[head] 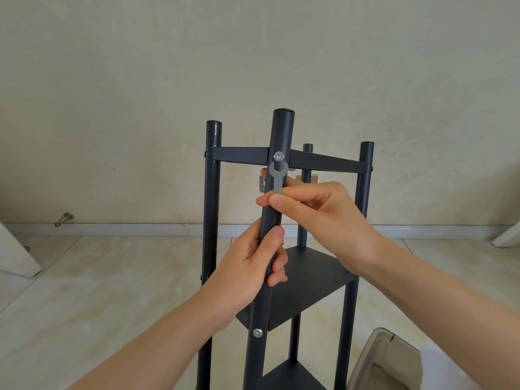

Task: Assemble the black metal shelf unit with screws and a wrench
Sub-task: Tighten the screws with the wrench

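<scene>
shelf unit (309, 280) standing upright on the floor, late in assembly, with the wrench (278, 177) brought to the top corner.

all four posts stand and the tiers in view are mounted; a lower screw (257, 332) on the near post (281, 130) is seated beside the middle shelf. the left hand (253, 266) wraps around this post below the top tier. the right hand (318, 212) pinches the flat wrench's handle between thumb and forefinger, its open end just below the top screw (278, 156), not yet on it. judged remaining: tightening this screw, perhaps others out of view.
</scene>
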`<state>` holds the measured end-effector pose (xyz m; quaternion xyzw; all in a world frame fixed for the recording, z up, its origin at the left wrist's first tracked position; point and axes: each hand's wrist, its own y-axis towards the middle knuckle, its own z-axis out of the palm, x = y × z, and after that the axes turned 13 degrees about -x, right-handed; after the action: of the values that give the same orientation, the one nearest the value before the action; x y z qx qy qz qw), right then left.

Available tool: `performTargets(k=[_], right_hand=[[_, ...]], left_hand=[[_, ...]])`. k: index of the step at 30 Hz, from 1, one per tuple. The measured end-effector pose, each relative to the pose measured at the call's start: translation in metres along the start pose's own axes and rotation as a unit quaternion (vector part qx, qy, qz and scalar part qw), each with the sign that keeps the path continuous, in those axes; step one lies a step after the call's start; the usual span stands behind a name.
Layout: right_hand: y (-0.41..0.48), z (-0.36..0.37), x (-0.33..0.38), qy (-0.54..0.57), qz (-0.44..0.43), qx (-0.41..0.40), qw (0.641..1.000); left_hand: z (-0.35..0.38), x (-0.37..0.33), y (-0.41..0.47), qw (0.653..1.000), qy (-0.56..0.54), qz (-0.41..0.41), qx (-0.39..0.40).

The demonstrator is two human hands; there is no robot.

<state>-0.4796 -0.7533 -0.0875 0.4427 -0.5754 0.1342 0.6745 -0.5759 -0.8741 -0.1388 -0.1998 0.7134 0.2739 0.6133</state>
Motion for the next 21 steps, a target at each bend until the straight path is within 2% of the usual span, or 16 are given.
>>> performTargets(k=[10,16,21], right_hand=[[-0.002,-0.010,0.004,0.006,0.031,0.031,0.999],[0.002,-0.013,-0.005,0.021,0.052,0.033,0.998],[0.009,-0.006,-0.016,-0.024,0.093,0.011,0.995]], left_hand=[[-0.004,0.012,0.002,0.999,-0.032,-0.001,0.029],[-0.010,0.014,0.003,1.000,-0.023,-0.004,-0.005],[-0.018,0.015,0.006,1.000,-0.007,-0.005,-0.023]])
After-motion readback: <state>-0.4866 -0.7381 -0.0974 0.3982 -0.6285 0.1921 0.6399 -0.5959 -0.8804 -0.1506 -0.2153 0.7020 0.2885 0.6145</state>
